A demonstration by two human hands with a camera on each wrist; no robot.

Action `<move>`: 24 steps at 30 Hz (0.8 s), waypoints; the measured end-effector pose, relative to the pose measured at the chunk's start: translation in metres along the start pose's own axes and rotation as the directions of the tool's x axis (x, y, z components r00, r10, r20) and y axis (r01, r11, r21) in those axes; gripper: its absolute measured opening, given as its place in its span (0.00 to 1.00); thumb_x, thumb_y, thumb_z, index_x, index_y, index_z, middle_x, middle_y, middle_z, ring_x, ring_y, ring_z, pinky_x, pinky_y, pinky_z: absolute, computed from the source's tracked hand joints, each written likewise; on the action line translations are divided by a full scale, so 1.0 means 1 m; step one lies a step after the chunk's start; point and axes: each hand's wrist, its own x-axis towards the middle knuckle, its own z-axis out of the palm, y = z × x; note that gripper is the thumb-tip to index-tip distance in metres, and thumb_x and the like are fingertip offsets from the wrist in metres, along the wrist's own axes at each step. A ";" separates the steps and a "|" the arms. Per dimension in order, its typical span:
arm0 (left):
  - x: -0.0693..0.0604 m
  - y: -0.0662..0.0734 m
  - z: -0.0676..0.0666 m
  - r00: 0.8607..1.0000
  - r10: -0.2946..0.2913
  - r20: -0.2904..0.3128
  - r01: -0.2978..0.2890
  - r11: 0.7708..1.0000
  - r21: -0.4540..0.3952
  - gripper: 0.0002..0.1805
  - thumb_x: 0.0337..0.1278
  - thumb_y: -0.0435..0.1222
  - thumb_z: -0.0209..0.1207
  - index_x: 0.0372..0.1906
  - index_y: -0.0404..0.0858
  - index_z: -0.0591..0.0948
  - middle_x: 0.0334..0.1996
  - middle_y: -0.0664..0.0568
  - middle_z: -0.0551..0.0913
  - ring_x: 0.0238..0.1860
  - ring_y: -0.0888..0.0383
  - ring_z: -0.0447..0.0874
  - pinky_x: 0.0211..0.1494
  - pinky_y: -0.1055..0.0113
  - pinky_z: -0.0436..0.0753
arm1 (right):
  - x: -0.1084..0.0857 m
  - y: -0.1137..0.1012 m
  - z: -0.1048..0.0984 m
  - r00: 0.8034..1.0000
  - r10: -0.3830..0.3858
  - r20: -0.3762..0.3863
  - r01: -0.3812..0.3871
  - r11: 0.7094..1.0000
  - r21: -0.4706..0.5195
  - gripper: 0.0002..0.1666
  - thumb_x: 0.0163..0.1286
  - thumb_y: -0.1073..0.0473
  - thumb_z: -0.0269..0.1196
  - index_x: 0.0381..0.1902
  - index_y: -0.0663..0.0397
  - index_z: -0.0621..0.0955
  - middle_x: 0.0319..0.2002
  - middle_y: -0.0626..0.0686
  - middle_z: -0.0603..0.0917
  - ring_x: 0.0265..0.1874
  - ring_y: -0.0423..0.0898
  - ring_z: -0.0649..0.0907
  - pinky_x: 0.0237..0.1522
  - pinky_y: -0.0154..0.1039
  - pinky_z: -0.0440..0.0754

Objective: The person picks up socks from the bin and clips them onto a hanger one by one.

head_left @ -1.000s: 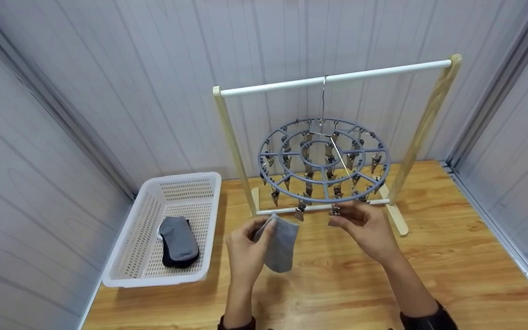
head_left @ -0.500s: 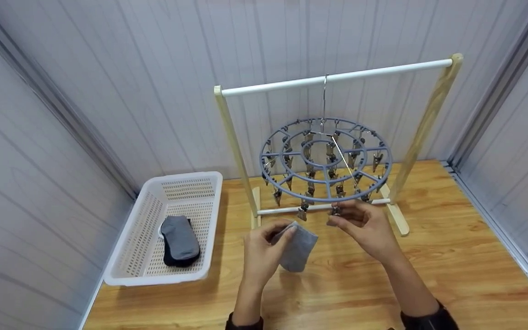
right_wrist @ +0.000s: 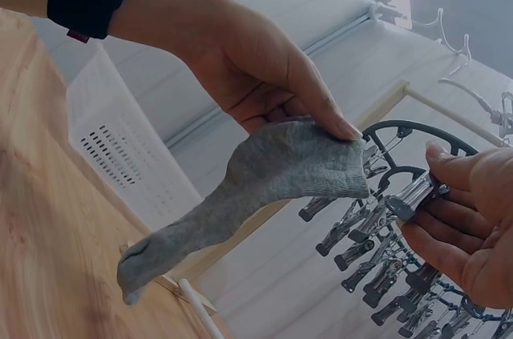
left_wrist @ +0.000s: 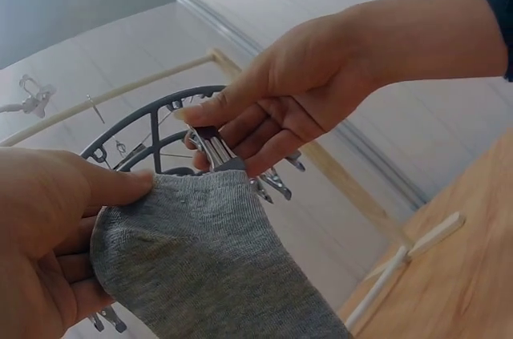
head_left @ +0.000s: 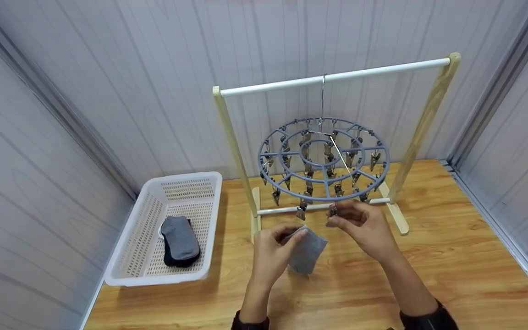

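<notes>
Pinched at its heel side between thumb and fingers of my left hand (head_left: 271, 256) is a light grey sock (head_left: 309, 252). The sock hangs down, its ribbed cuff turned toward my right hand (head_left: 367, 231). Thumb and fingers of that right hand pinch a metal clip (right_wrist: 413, 195) at the front rim of the round drying hanger (head_left: 328, 198). In the right wrist view a small gap shows between cuff and clip. Several other clips (right_wrist: 357, 252) dangle from the grey rings.
A white rack bar (head_left: 273, 86) on wooden posts (head_left: 424, 123) carries the hanger by its hook. To the left stands a white perforated basket (head_left: 119, 270) with folded grey and black socks (head_left: 181, 240) in it. Everything stands on a wooden table (head_left: 456, 256) between panelled walls.
My left hand has moved right with the grey sock, closer to the clip. My right hand stays at the hanger's front rim, still pinching the clip.
</notes>
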 end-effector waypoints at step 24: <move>0.001 -0.004 0.004 0.999 -0.005 -0.037 0.002 0.998 -0.059 0.07 0.66 0.39 0.72 0.43 0.41 0.93 0.38 0.53 0.93 0.37 0.57 0.92 0.41 0.65 0.89 | -0.002 -0.007 0.011 0.990 0.119 -0.072 -0.116 0.992 0.044 0.11 0.69 0.73 0.70 0.48 0.72 0.84 0.45 0.65 0.90 0.41 0.49 0.91 0.47 0.41 0.89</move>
